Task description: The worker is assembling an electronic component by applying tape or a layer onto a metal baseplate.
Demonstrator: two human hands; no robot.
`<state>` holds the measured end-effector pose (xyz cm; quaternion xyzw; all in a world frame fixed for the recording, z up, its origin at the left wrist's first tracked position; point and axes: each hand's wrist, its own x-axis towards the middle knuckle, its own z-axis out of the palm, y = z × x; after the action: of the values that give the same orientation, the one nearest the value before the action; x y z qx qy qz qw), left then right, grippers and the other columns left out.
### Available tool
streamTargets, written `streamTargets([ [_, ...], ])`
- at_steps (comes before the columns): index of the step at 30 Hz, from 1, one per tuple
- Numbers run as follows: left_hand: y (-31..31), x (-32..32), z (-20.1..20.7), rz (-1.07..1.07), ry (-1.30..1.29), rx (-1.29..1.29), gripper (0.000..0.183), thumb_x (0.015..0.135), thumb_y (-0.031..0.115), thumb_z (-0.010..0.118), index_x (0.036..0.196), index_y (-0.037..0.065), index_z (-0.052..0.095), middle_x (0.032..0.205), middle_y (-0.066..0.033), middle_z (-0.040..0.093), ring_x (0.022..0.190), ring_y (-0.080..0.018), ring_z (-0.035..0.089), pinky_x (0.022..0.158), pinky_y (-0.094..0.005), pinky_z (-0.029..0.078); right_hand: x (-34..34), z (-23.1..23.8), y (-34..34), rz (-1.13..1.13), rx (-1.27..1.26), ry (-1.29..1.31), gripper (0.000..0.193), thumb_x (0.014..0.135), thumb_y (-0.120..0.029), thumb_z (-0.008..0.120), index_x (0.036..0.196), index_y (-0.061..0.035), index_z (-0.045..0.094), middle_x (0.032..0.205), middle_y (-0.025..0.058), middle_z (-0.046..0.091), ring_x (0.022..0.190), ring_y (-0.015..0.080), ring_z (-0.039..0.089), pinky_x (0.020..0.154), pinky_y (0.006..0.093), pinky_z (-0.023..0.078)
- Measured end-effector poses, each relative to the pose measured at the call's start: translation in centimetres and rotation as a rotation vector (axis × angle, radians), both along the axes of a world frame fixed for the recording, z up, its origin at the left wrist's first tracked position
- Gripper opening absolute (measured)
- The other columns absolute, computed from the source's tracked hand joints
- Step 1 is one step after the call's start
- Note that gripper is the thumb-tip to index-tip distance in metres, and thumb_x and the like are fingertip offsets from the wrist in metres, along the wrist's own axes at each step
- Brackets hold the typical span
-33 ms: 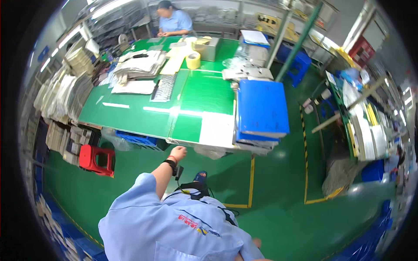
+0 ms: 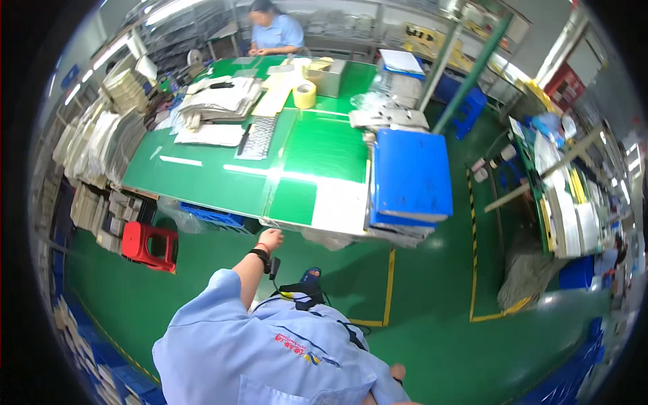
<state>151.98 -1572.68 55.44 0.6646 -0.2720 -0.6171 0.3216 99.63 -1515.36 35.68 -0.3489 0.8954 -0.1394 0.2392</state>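
My left hand (image 2: 271,239), with a red cord and a black band at the wrist, hangs just before the front edge of the green-topped table (image 2: 202,177). Its fingers look curled closed and I see nothing in them; it seems apart from the table. Down by my right side, only a small part of my right hand (image 2: 398,372) shows beyond my light blue shirt, and its fingers cannot be made out. White sheets (image 2: 339,204) lie on the table near its front edge. Beside them rests a stack of blue binders (image 2: 412,172).
A red stool (image 2: 150,246) stands on the floor at left, near stacked papers. On the table are a paper pile (image 2: 219,102), a keyboard (image 2: 256,138) and a yellow tape roll (image 2: 304,95). A co-worker (image 2: 277,32) is at the far side. A green post (image 2: 472,71) rises at right.
My left hand has shifted slightly left in the picture. A little more of my right hand shows at my side. The table and its contents sit slightly further right in view.
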Motion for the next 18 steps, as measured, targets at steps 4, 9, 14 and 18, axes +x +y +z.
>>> streamTargets([
  [4, -1.7, 8.3, -0.5, 0.332, -0.141, 0.128, 0.014, 0.09, 0.019, 0.053, 0.097, 0.009, 0.06, 0.08, -0.0036, 0.062, 0.059, -0.014, 0.055, 0.047, -0.0288, 0.043, 5.1, 7.1, -23.4, -0.161, -0.105, -0.387, 0.015, 0.086, -0.01, 0.055, 0.094, -0.0019, 0.065, 0.08, 0.0096, 0.063, 0.069, 0.0204, 0.061, 0.063, 0.0336, 0.053],
  [9, -5.8, 12.3, -0.7, 0.349, -0.24, 0.164, 0.02, 0.092, 0.024, 0.051, 0.102, 0.01, 0.061, 0.081, -0.0034, 0.063, 0.06, -0.0129, 0.056, 0.049, -0.0273, 0.044, 14.0, 15.0, -41.8, 0.187, -0.159, -0.499, 0.029, 0.086, -0.003, 0.054, 0.115, -0.0003, 0.059, 0.092, 0.0058, 0.066, 0.076, 0.0133, 0.061, 0.067, 0.0277, 0.052],
  [14, -9.2, 12.3, -0.9, 0.317, -0.118, 0.102, 0.024, 0.092, 0.024, 0.052, 0.106, 0.005, 0.058, 0.078, -0.0033, 0.06, 0.06, -0.0122, 0.054, 0.049, -0.0263, 0.044, 16.4, 18.5, -45.8, 0.467, -0.022, -0.47, 0.032, 0.086, -0.003, 0.055, 0.119, -0.0012, 0.058, 0.102, 0.0086, 0.068, 0.092, 0.0174, 0.065, 0.079, 0.0288, 0.052],
  [18, -7.2, 14.8, -2.6, 0.297, -0.209, 0.006, 0.024, 0.091, 0.022, 0.053, 0.106, 0.004, 0.057, 0.08, -0.0047, 0.059, 0.057, -0.0122, 0.052, 0.047, -0.0266, 0.042, 15.8, 15.6, -43.2, 0.435, -0.082, -0.628, 0.035, 0.086, -0.027, 0.065, 0.112, -0.0031, 0.064, 0.091, 0.0137, 0.069, 0.084, 0.0243, 0.066, 0.078, 0.0346, 0.052],
])
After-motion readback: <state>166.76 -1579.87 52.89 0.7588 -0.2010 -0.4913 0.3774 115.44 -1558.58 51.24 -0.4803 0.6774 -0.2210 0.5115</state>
